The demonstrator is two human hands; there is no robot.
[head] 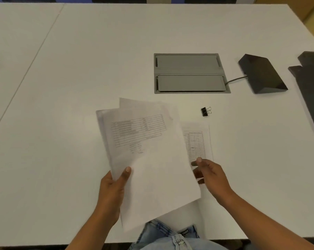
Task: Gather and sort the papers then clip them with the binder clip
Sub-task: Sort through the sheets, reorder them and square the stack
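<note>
My left hand [114, 188] grips a loose stack of white printed papers [147, 152] by its lower left edge, thumb on top, and the stack is lifted and tilted above the table. Another printed sheet [197, 141] lies flat on the table, partly hidden under the stack's right side. My right hand [209, 175] hovers at that sheet's lower part with fingers loosely curled toward the stack; whether it pinches the sheet is unclear. A small black binder clip [205, 111] lies on the table beyond the sheet, apart from both hands.
A grey recessed cable box [189, 73] is set in the white table [62, 87] behind the papers. A dark wedge-shaped device [262, 73] with a cable sits to its right, and dark flat pieces [311, 82] lie at the right edge.
</note>
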